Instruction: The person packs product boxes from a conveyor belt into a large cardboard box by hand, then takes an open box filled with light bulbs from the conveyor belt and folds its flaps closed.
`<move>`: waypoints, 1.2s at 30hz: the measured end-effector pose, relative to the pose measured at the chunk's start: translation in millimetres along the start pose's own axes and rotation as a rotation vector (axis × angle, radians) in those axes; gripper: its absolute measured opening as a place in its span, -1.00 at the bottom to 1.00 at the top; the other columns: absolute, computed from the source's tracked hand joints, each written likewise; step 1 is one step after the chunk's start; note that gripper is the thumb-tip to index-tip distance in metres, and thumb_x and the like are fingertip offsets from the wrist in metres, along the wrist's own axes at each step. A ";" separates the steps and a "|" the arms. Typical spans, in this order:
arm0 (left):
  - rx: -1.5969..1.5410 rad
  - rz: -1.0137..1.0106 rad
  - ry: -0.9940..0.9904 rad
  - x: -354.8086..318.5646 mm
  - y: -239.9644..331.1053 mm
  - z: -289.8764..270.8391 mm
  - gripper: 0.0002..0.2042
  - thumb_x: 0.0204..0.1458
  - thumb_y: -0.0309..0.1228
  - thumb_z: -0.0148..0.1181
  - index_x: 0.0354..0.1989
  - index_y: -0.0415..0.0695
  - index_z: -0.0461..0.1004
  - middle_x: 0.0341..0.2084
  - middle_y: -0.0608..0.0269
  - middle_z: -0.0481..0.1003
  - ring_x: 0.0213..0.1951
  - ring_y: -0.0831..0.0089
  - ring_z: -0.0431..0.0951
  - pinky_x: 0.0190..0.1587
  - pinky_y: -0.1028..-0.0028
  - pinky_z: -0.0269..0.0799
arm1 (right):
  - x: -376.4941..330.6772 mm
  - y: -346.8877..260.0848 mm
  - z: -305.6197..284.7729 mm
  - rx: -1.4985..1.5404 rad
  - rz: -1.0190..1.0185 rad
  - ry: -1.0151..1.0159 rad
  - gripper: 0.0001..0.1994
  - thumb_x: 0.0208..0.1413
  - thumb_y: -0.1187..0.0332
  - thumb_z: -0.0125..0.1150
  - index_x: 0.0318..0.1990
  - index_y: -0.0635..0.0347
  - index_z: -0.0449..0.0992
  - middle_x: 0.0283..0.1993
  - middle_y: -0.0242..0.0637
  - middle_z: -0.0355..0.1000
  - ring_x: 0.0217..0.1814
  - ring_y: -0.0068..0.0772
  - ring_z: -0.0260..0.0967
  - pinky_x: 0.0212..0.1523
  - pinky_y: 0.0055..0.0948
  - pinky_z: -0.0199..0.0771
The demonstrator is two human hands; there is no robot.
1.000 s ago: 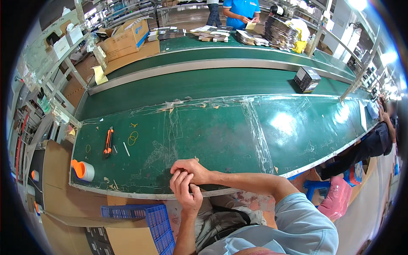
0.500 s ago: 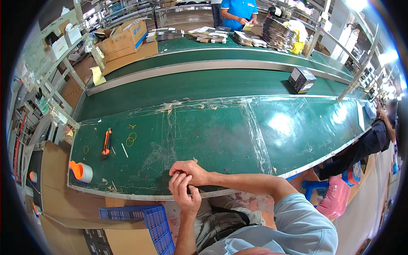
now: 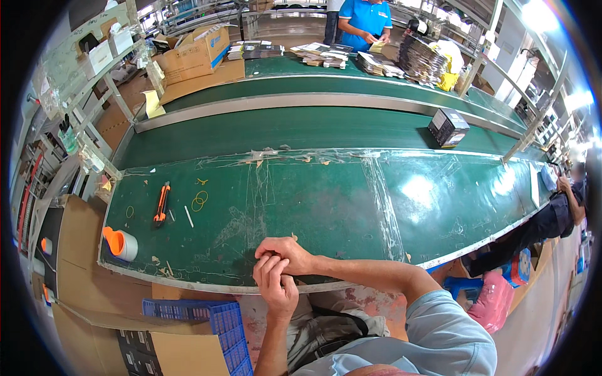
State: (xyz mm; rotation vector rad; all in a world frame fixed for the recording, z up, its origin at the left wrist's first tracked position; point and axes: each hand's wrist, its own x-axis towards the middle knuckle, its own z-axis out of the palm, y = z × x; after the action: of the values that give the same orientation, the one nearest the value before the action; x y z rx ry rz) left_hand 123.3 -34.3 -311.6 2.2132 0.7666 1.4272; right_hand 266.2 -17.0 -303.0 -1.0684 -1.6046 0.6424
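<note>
Your left hand (image 3: 278,289) and right hand (image 3: 285,254) pinch together at the desk (image 3: 313,207) edge; I cannot tell what, if anything, they grip. Keep both over the desk, right of the tape roll (image 3: 120,243), so nothing tiny drops.

- Left hand (image 3: 278,289): fingers curled, raised at the near edge of the green work table (image 3: 326,207).
- Right hand (image 3: 285,254): touching the left fingertips, resting on the table.

Green table (image 3: 326,207), orange-black knife (image 3: 162,203), yellow rubber bands (image 3: 199,201), blue crate (image 3: 219,326), black box (image 3: 448,127)
</note>
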 end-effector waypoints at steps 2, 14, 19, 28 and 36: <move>-0.010 -0.006 0.006 2.0 1.8 0.0 -0.63 -0.10 -0.78 0.04 -0.10 -0.26 0.57 -0.01 0.03 0.56 0.15 -0.02 0.50 0.24 0.08 0.36 | -1.2 0.4 -1.7 -0.008 0.063 -0.049 -0.71 0.00 0.46 0.41 -0.09 0.27 0.57 -0.18 -0.22 0.55 -0.18 -0.29 0.54 -0.19 -0.35 0.53; -0.001 -0.006 -0.010 -2.0 1.8 -2.2 -0.61 -0.08 -0.75 0.10 -0.03 -0.26 0.55 0.02 0.03 0.56 0.16 -0.02 0.50 0.25 0.08 0.36 | 2.6 -1.1 -9.9 -0.027 0.049 -0.109 -0.70 0.03 0.48 0.40 -0.05 0.25 0.57 -0.14 -0.23 0.55 -0.15 -0.30 0.56 -0.18 -0.34 0.58; 0.000 -0.018 -0.042 -1.9 7.1 -1.3 -0.55 -0.06 -0.69 0.16 0.10 -0.25 0.48 0.09 0.03 0.54 0.19 -0.02 0.48 0.28 0.06 0.32 | -0.2 0.7 -67.0 -0.130 0.101 -0.026 -0.77 0.17 0.54 0.32 -0.01 0.22 0.59 -0.09 -0.26 0.52 -0.17 -0.47 0.56 -0.23 -0.49 0.63; 0.162 0.078 -0.136 -4.5 11.6 8.8 -0.65 0.00 -0.58 0.24 0.01 -0.21 0.52 0.01 0.10 0.58 0.13 0.00 0.51 0.22 0.03 0.34 | -53.9 52.5 -319.0 -0.664 0.328 0.560 -0.67 0.06 0.29 0.48 -0.05 0.17 0.60 -0.08 -0.22 0.54 -0.14 -0.31 0.57 -0.17 -0.28 0.61; 0.215 0.091 -0.198 -3.3 22.1 21.9 -0.68 -0.06 -0.58 0.28 -0.06 -0.22 0.53 -0.07 0.08 0.60 0.07 -0.02 0.55 0.16 0.05 0.42 | -162.9 30.7 -520.3 -1.168 0.394 1.074 -0.26 -0.07 -0.03 0.63 0.22 0.13 0.48 0.16 0.00 0.41 0.30 0.02 0.34 0.29 -0.07 0.37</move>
State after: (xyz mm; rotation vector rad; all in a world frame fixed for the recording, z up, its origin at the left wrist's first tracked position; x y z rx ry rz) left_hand 147.4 -54.2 -309.6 2.5370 0.7912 1.1895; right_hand 776.3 -204.1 -248.3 -2.0904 -0.6775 -0.7260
